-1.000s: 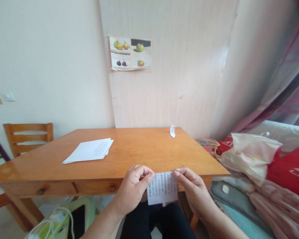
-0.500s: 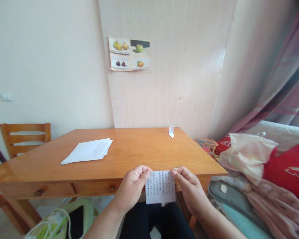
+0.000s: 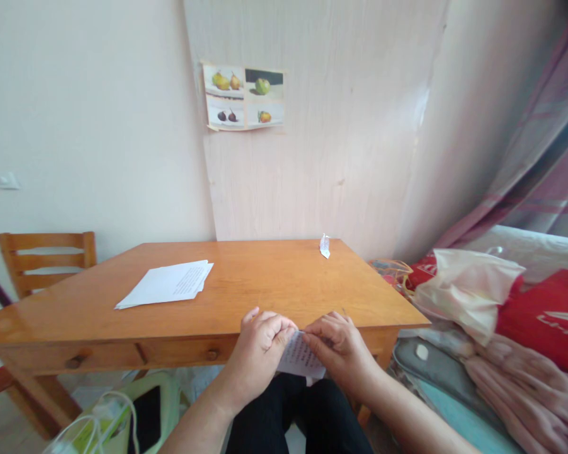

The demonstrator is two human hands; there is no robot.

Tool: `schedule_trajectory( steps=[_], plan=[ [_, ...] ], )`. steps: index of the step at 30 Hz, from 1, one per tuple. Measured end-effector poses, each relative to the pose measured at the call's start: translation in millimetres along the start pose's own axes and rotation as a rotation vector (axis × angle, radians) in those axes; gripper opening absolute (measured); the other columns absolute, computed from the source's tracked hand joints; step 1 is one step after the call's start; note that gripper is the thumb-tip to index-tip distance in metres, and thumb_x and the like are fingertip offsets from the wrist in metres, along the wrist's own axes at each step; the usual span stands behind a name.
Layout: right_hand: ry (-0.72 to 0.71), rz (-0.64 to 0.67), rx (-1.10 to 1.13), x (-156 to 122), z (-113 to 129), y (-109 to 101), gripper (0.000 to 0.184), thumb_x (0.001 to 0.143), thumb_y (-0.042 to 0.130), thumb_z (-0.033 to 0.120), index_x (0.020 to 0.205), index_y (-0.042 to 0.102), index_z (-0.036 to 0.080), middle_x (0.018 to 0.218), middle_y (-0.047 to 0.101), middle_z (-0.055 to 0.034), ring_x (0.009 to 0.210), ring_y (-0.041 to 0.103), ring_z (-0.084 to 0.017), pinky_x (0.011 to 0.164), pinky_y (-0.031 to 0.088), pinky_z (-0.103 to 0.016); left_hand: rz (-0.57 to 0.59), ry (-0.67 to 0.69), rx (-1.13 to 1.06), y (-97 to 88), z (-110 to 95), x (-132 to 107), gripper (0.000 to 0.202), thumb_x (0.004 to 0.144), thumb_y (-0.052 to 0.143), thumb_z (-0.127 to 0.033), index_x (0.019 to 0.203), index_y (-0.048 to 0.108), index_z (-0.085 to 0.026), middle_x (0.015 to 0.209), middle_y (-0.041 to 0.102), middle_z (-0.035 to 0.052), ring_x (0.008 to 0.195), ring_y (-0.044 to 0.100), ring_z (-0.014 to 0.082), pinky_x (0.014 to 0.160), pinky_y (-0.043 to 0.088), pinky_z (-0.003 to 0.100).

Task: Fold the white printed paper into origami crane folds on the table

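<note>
A small piece of printed paper (image 3: pixel 303 357) hangs between my hands above my lap, just in front of the table's near edge. My left hand (image 3: pixel 264 340) pinches its upper left edge between thumb and fingers. My right hand (image 3: pixel 336 340) grips the upper right edge in the same way, close to the left. The fingers cover the paper's top corners, and its lower part tilts toward my knees. On the far right of the table stands a small folded paper figure (image 3: pixel 324 246). A stack of printed sheets (image 3: pixel 165 284) lies on the table's left side.
The wooden table (image 3: pixel 260 277) has drawers along its front. A wooden chair (image 3: pixel 47 260) stands at the left. Bags and cloth, including a red bag (image 3: pixel 544 315), are piled at the right. A green container (image 3: pixel 165 403) with cables sits below left. Fruit pictures (image 3: pixel 243 98) hang on the wall.
My hands have come closer together along the paper's top edge. The paper has tilted, and less of its printed face shows between them. The view has shifted slightly.
</note>
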State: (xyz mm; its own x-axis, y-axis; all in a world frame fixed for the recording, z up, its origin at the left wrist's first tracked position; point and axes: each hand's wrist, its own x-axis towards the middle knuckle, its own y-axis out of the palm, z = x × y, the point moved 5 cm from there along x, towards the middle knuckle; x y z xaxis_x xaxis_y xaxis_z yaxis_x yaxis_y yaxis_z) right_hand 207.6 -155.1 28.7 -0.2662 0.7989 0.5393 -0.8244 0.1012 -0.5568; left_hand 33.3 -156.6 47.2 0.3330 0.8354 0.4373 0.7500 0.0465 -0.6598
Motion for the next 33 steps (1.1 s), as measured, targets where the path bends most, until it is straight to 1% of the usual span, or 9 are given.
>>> schedule_trajectory(
  steps=[2,4,5,9,12,15,20,26,33],
  plan=[
    [0.02,-0.028,0.041,-1.0,-1.5,-0.6,0.02,0.091,0.064,0.037,0.079,0.076,0.028,0.071,0.07,-0.0037,0.074,0.059,-0.022,0.072,0.037,-0.036,0.005,-0.052,-0.095,1.3,6.7,-1.2,0.019,0.095,0.055,-0.035,0.101,0.07,-0.025,0.1,0.073,0.0038,0.1,0.064,0.0217,0.107,0.037,0.046],
    [0.042,-0.038,0.081,-2.9,-3.4,-0.8,0.022,0.092,0.064,0.039,0.078,0.076,0.027,0.071,0.069,-0.0041,0.074,0.059,-0.022,0.07,0.038,-0.035,0.01,-0.118,-0.203,3.2,13.9,-2.5,0.025,0.09,0.062,-0.036,0.11,0.068,-0.022,0.103,0.072,0.0064,0.098,0.065,0.0219,0.094,0.048,0.038],
    [0.051,-0.035,0.093,-3.8,-3.9,-0.5,0.023,0.092,0.063,0.04,0.079,0.076,0.026,0.072,0.069,-0.0043,0.074,0.06,-0.022,0.069,0.039,-0.034,0.016,-0.14,-0.244,4.6,16.3,-2.8,0.028,0.088,0.065,-0.036,0.111,0.067,-0.021,0.102,0.072,0.0066,0.095,0.065,0.0214,0.088,0.05,0.035],
    [0.053,-0.01,0.097,-5.2,-1.7,2.3,0.026,0.094,0.062,0.042,0.08,0.076,0.025,0.073,0.07,-0.0042,0.073,0.061,-0.021,0.068,0.041,-0.033,0.061,-0.143,-0.327,10.2,15.5,-2.1,0.025,0.092,0.06,-0.043,0.096,0.069,-0.019,0.086,0.069,0.0036,0.082,0.062,0.018,0.076,0.049,0.029],
    [0.045,-0.02,0.091,-4.2,1.6,2.0,0.026,0.093,0.063,0.042,0.079,0.075,0.024,0.072,0.069,-0.0037,0.072,0.061,-0.02,0.068,0.041,-0.033,0.061,-0.133,-0.385,10.9,12.2,-1.5,0.029,0.095,0.057,-0.043,0.085,0.068,-0.018,0.082,0.066,0.0023,0.08,0.059,0.0165,0.073,0.046,0.027],
    [0.046,-0.017,0.081,-3.3,2.2,-0.4,0.028,0.093,0.063,0.042,0.075,0.073,0.023,0.071,0.068,-0.0038,0.071,0.061,-0.02,0.067,0.042,-0.032,0.046,-0.146,-0.456,8.6,12.3,-1.8,0.027,0.094,0.058,-0.042,0.085,0.067,-0.018,0.078,0.063,0.0005,0.076,0.055,0.0147,0.07,0.044,0.025],
    [0.138,-0.025,0.194,-6.0,-12.7,-4.3,0.028,0.092,0.062,0.043,0.078,0.071,0.021,0.075,0.067,-0.0038,0.073,0.061,-0.019,0.067,0.046,-0.032,0.036,-0.229,-0.61,2.9,19.4,-2.0,0.027,0.093,0.06,-0.041,0.084,0.065,-0.017,0.069,0.056,-0.0024,0.063,0.047,0.0111,0.06,0.04,0.022],
    [0.252,0.005,0.471,-10.5,-30.4,-0.2,0.031,0.09,0.066,0.046,0.079,0.067,0.018,0.072,0.065,-0.0017,0.068,0.057,-0.015,0.064,0.044,-0.028,0.007,-0.294,-0.73,-2.5,22.9,-1.4,0.029,0.09,0.065,-0.043,0.084,0.064,-0.015,0.071,0.061,-0.0002,0.066,0.052,0.0127,0.061,0.043,0.023],
    [0.339,0.031,0.629,-7.0,-30.2,1.6,0.035,0.084,0.073,0.049,0.071,0.065,0.017,0.066,0.062,0.0004,0.063,0.053,-0.012,0.059,0.04,-0.026,0.021,-0.327,-0.777,1.7,27.7,-2.7,0.029,0.09,0.065,-0.044,0.084,0.063,-0.015,0.072,0.063,0.0,0.066,0.054,0.0126,0.064,0.044,0.025]
  ],
)
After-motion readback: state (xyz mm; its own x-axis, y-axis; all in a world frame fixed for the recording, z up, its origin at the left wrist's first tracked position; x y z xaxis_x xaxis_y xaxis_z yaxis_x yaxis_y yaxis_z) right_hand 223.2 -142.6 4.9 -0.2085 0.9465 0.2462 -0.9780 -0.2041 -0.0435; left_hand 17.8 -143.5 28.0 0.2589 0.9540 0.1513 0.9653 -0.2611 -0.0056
